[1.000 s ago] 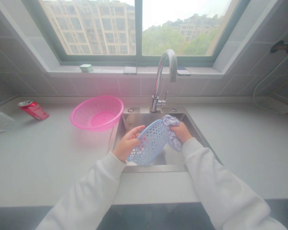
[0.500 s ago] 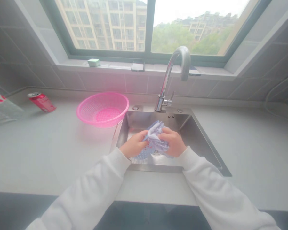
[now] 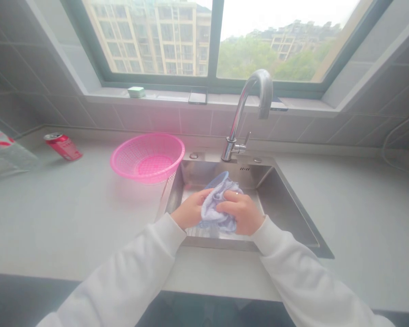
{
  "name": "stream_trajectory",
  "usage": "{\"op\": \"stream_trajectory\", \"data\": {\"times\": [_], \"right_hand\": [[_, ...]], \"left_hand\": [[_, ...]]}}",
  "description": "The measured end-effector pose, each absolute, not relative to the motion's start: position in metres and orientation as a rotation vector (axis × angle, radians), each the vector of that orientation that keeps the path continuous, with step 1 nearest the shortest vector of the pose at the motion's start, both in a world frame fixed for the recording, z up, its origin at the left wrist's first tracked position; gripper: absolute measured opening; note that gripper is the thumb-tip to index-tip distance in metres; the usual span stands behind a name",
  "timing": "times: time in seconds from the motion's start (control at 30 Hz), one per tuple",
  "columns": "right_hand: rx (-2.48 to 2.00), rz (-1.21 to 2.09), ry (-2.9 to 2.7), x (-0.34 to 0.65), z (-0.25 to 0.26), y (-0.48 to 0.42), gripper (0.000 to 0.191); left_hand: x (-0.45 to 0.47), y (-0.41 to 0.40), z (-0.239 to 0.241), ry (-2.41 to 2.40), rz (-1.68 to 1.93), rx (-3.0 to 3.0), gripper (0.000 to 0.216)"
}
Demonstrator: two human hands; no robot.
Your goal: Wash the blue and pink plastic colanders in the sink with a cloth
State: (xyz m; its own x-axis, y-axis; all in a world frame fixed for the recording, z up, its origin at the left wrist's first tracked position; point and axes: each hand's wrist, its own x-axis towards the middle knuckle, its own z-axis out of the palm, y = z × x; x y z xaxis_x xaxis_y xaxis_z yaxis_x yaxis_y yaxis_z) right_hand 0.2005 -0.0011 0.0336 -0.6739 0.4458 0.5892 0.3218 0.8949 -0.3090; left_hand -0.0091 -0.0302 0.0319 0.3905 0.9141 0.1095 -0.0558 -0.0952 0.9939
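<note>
Both my hands are together over the steel sink [image 3: 286,206]. My left hand [image 3: 190,211] grips a pale blue perforated plastic basket [image 3: 216,179], of which only the far rim shows. My right hand [image 3: 241,211] presses a crumpled light lilac cloth [image 3: 215,206] against the basket. The cloth covers most of the basket between my hands. White sleeves cover both my arms.
A pink plastic colander [image 3: 147,157] stands on the counter just left of the sink. A chrome tap [image 3: 248,109] rises behind the sink. A red can [image 3: 63,146] lies on its side at far left beside a plastic bag [image 3: 5,152]. Two phones and a green sponge [image 3: 137,91] rest on the windowsill.
My right hand and the cloth have moved from the basket's right end onto its middle, and both hands have dropped lower into the sink. The basket is now mostly hidden.
</note>
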Motion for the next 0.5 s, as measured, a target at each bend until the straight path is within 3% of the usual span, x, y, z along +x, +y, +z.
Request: {"op": "stream_trajectory", "data": {"times": [0.2, 0.4, 0.5], "right_hand": [[-1.111, 0.248, -1.965, 0.243, 0.025, 0.049, 0.02], [-0.616, 0.108, -2.204, 0.21, 0.036, -0.001, 0.02], [-0.524, 0.116, -2.249, 0.198, 0.038, -0.012, 0.009]], "left_hand": [[-0.008, -0.035, 0.033, 0.774, 0.82, 1.384, 0.052], [-0.005, -0.033, 0.035, 0.795, 0.991, 1.438, 0.048], [-0.008, -0.031, 0.034, 0.782, 0.984, 1.494, 0.05]]}}
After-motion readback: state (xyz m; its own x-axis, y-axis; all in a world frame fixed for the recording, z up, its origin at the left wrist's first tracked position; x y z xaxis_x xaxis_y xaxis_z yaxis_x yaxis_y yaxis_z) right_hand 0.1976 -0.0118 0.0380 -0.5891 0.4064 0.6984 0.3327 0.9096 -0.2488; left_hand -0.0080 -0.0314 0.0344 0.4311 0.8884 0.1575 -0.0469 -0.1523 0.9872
